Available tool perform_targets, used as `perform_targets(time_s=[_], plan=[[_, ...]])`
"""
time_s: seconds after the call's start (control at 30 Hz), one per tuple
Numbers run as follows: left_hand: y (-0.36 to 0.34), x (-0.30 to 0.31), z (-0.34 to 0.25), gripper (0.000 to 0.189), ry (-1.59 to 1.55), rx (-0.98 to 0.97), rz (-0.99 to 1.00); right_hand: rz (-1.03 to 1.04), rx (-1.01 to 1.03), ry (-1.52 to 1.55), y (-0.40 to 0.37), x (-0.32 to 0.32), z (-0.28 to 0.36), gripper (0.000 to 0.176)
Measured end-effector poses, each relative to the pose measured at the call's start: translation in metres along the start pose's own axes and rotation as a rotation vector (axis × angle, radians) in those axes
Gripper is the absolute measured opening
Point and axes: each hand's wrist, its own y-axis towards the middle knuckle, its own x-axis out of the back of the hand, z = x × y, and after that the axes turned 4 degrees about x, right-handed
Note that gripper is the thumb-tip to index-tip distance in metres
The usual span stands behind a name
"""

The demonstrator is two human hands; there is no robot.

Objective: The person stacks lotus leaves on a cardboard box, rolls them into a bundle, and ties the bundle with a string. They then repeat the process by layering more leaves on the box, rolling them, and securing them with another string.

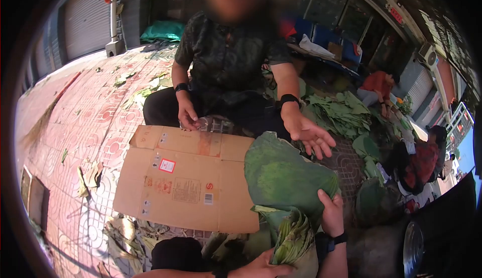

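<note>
A large green leaf [286,172], broad and round like a lotus leaf, spreads in front of me over the right end of a flattened cardboard box [186,182]. My right hand [331,213] grips its right edge, thumb on top and fingers mostly hidden underneath. Low in the view, my left hand [261,267] is closed around the lower part of a gathered, pleated leaf bundle [292,238], which overlaps the large leaf. Facing me, a seated person holds an open hand [312,136] palm up just beyond the leaf; their other hand [188,116] hangs near the box's far edge.
Piled green leaves [341,112] lie behind on the right, near a crouching person in red [376,87]. Another person [422,160] bends at far right. Dry leaf scraps [125,238] litter the paving at left. A round metal rim [413,250] stands at lower right.
</note>
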Motion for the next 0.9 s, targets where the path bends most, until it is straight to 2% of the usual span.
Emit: perform_targets(time_s=[0.03, 0.13, 0.27, 0.37, 0.47, 0.6, 0.7, 0.73, 0.83, 0.9], plan=[[-0.002, 0.0, -0.003, 0.027, 0.013, -0.011, -0.022, -0.008, -0.004, 0.003, 0.001, -0.002, -0.002, 0.025], [-0.006, 0.007, -0.005, 0.047, -0.042, 0.111, -0.048, -0.024, -0.009, 0.048, 0.007, -0.01, -0.008, 0.027], [-0.007, 0.022, 0.004, 0.042, -0.033, 0.102, -0.087, -0.006, 0.017, 0.043, 0.013, -0.02, -0.013, 0.03], [-0.01, 0.026, -0.01, 0.038, -0.056, 0.149, -0.14, 0.025, -0.017, -0.111, 0.012, -0.019, -0.006, 0.032], [-0.011, 0.021, -0.025, 0.041, -0.096, 0.109, -0.155, -0.09, 0.125, -0.162, -0.004, -0.02, 0.008, 0.035], [-0.008, 0.02, -0.031, 0.041, -0.083, 0.045, -0.19, -0.067, 0.253, -0.307, -0.033, -0.011, 0.04, 0.038], [-0.007, 0.018, -0.038, 0.038, -0.095, 0.03, -0.208, 0.078, 0.26, -0.549, -0.058, -0.009, 0.063, 0.039], [-0.005, 0.016, -0.039, 0.038, -0.086, 0.034, -0.212, 0.103, 0.252, -0.569, -0.066, -0.015, 0.067, 0.046], [0.004, 0.011, -0.037, 0.038, -0.077, -0.007, -0.215, 0.234, 0.396, -0.879, -0.085, -0.029, 0.064, 0.056], [0.012, 0.007, -0.03, 0.037, -0.088, -0.092, -0.205, 0.186, 0.495, -1.021, -0.087, -0.029, 0.054, 0.06]])
